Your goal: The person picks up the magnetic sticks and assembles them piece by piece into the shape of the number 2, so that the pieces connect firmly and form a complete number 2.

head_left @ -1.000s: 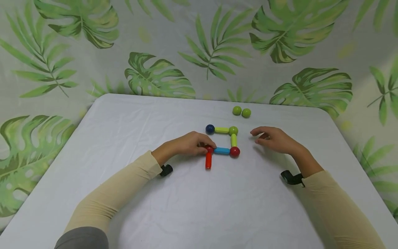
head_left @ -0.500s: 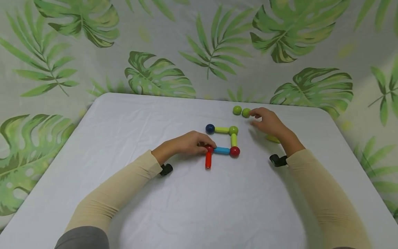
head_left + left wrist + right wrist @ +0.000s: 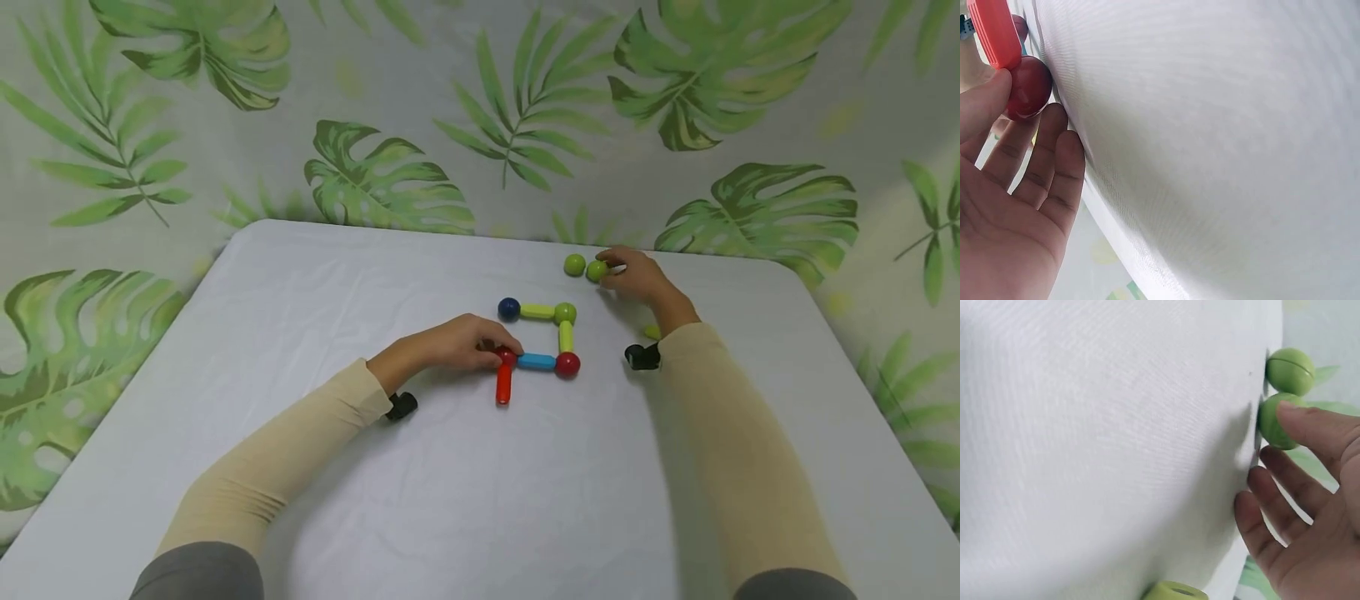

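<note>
My left hand (image 3: 461, 342) pinches a red ball (image 3: 1034, 90) between thumb and fingers. A red rod (image 3: 504, 387) runs from that ball toward me, and a blue rod (image 3: 536, 362) joins it to a second red ball (image 3: 567, 364). From there a yellow-green rod (image 3: 566, 337) leads to a green ball (image 3: 565, 313), then another yellow-green rod (image 3: 537, 312) ends at a dark blue ball (image 3: 509, 309). At the back of the table, my right hand (image 3: 636, 277) pinches a loose green ball (image 3: 1274, 422). Its twin green ball (image 3: 575, 265) sits just left of it.
Partly hidden by the right forearm, a yellow-green piece (image 3: 652, 332) lies on the white-covered table (image 3: 420, 500). The table's back edge runs close behind the two loose balls, with a leaf-patterned cloth (image 3: 525, 125) beyond.
My right hand has moved back and left, from right of the joined pieces to the right-hand loose green ball, and now pinches it. The left hand keeps its hold on the red ball.
</note>
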A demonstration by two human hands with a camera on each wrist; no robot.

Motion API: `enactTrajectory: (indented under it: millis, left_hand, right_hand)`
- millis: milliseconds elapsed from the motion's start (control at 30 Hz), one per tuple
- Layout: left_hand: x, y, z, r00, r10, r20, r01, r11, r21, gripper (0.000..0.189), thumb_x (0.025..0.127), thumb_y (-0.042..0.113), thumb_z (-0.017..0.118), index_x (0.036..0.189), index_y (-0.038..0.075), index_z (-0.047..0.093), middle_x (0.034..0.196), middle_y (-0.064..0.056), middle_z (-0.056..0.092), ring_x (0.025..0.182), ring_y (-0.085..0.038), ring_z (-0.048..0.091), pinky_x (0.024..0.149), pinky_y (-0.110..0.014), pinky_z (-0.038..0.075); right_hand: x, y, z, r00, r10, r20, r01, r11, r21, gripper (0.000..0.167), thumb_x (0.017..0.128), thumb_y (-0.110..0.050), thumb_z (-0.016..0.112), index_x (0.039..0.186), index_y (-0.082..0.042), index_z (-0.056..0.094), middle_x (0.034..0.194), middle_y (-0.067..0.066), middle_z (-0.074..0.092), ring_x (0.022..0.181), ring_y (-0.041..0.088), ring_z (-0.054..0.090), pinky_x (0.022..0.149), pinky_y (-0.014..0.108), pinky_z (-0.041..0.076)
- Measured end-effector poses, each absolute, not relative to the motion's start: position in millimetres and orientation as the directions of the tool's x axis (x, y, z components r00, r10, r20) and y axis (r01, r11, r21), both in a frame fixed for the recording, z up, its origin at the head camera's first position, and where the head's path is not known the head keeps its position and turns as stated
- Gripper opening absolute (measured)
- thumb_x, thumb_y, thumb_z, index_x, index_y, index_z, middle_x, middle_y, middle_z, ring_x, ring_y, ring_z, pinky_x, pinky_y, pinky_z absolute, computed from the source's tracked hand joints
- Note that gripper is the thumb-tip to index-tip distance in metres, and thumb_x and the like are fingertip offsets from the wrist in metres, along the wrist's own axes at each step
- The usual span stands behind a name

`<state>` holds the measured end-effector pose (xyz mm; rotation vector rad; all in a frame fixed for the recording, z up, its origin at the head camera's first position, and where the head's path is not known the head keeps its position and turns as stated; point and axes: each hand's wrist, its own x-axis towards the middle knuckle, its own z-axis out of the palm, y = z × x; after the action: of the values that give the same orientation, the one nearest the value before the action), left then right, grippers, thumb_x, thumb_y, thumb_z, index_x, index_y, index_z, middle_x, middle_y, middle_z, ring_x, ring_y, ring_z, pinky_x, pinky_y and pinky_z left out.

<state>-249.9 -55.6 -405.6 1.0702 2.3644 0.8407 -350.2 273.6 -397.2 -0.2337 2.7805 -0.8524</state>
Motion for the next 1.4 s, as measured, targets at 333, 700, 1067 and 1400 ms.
enactTrajectory:
  millis: [333, 700, 1067, 1400]
  left_hand:
    - [-250, -54, -409, -0.629, 0.768, -0.118, 0.524, 0.532, 0.665, 0.034, 0.095, 0.007, 0.063, 0.127, 0.018, 0.069, 0.123, -0.002, 0.068, 0.106, -0.016, 0.062, 0.099, -0.03, 0.053]
    - [-250, -54, -408, -0.63, 0.767, -0.121, 0.518, 0.531, 0.671, 0.034, 0.095, 0.007, 0.063, 0.127, 0.018, 0.069, 0.123, -0.002, 0.068, 0.106, -0.016, 0.062, 0.1, -0.03, 0.052]
    - [-249, -53, -408, -0.634, 0.764, -0.123, 0.514, 0.535, 0.671, 0.033, 0.095, 0.008, 0.063, 0.126, 0.019, 0.069, 0.122, -0.001, 0.068, 0.105, -0.016, 0.061, 0.099, -0.029, 0.052]
    - [-248, -53, -406, -0.638, 0.76, -0.128, 0.511, 0.542, 0.667, 0.033, 0.096, 0.008, 0.063, 0.127, 0.019, 0.069, 0.121, -0.001, 0.068, 0.104, -0.016, 0.06, 0.098, -0.029, 0.052]
  right_hand:
    - [-347, 273, -405, -0.976, -0.158, -0.149, -0.042, 0.812, -0.583, 0.049, 0.095, -0.02, 0.064, 0.139, -0.003, 0.051, 0.144, 0.024, 0.05, 0.132, 0.042, 0.048, 0.107, 0.055, 0.043]
    - [-341, 273, -407, -0.98, -0.139, -0.142, -0.032, 0.815, -0.578, 0.051, 0.091, -0.02, 0.069, 0.138, -0.009, 0.053, 0.138, 0.023, 0.054, 0.126, 0.039, 0.051, 0.102, 0.053, 0.046]
    - [-336, 270, -404, -0.976, -0.166, -0.139, -0.058, 0.821, -0.568, 0.047, 0.094, -0.015, 0.064, 0.14, -0.007, 0.053, 0.141, 0.023, 0.052, 0.128, 0.041, 0.051, 0.104, 0.054, 0.046]
    - [-322, 279, -395, -0.962, -0.254, -0.103, -0.177, 0.863, -0.474, 0.046, 0.093, -0.01, 0.062, 0.138, -0.006, 0.054, 0.138, 0.022, 0.056, 0.122, 0.04, 0.055, 0.103, 0.055, 0.046]
